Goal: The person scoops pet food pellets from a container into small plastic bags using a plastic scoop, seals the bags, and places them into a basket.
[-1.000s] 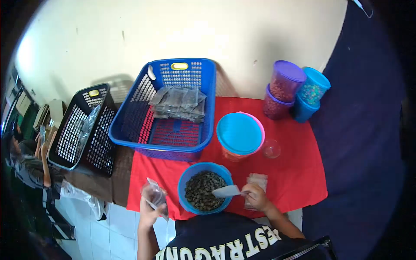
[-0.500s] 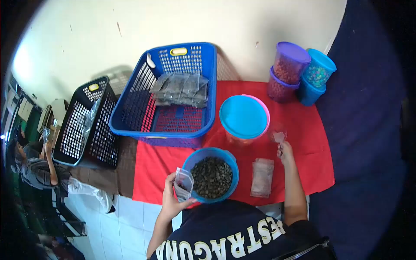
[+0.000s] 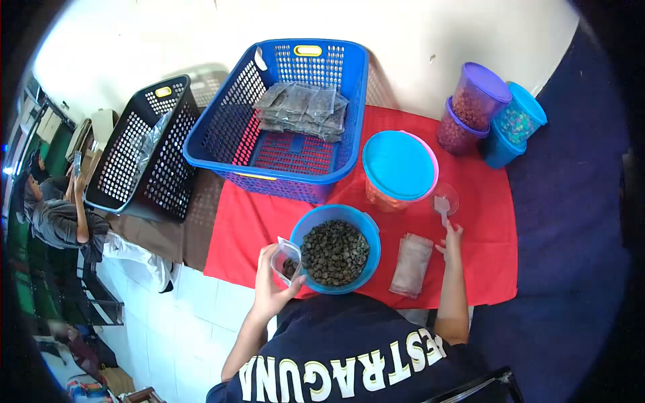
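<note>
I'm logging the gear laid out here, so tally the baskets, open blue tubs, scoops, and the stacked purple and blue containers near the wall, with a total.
Baskets: 2 (blue basket, black basket)
Open blue tub: 1
Scoop: 1
Stacked purple containers: 2
Stacked blue containers: 2
Total: 8

Blue bowl (image 3: 373, 251), red cloth (image 3: 485, 269)
</note>
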Available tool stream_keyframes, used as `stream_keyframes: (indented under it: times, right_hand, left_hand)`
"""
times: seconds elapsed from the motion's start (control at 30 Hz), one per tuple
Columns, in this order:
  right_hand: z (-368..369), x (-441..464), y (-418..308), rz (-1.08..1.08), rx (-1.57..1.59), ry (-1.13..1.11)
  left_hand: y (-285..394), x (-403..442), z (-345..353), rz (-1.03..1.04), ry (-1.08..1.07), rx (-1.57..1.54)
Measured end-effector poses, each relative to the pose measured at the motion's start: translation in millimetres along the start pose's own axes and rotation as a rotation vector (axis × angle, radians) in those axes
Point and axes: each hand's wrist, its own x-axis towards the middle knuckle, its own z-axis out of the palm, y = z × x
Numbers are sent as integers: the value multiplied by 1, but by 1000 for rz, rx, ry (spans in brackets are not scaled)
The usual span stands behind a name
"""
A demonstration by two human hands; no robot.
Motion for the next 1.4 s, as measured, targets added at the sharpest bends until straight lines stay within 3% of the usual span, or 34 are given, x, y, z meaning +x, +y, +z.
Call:
stream_keyframes:
  times: [0.03, 0.1, 0.17, 0.23, 0.4, 0.53, 0.87, 0.97, 1.03, 1.07, 1.13, 1.27, 1.4]
  right_hand:
    - [3, 9, 5, -225, -242, 252]
    - [5, -63, -84, -962, -87, 185]
    - [26, -104, -126, -1165, -230, -99]
    - [41, -152, -157, -1317, -532, -162]
    - [85, -143, -141, -1332, -655, -202]
    - [82, -129, -140, -1425, -651, -212]
    - [-24, -200, -141, -1445, -377, -289]
    - [-41, -216, -110, -1539, -312, -421]
    - [-40, -220, -87, -1641, -385, -642]
    - [-37, -222, -81, -1638, -386, -639]
    - [-29, -224, -69, -1691, -437, -773]
    - [-7, -225, -55, -1746, -486, -878]
    - [0, -228, -69, -1734, -448, -904]
  left_hand:
    - [-1, -2, 1, -20, 35, -22]
    - [-6, -5, 1, -56, 33, -23]
    - [-2, -1, 3, -41, 59, 8]
    - [7, 5, 2, -15, 51, 20]
    - [19, -3, -8, 59, 79, 111]
    - [9, -16, -13, -77, 124, -4]
    - [19, -4, -20, -50, 204, -47]
    - [15, 0, -17, -12, 194, 9]
    - [16, 1, -11, -63, 250, -134]
    - [13, 1, -9, -62, 246, -135]
    - [6, 1, -6, -18, 134, -384]
    - [8, 5, -4, 54, 64, -338]
    - [20, 7, 1, 71, 128, -516]
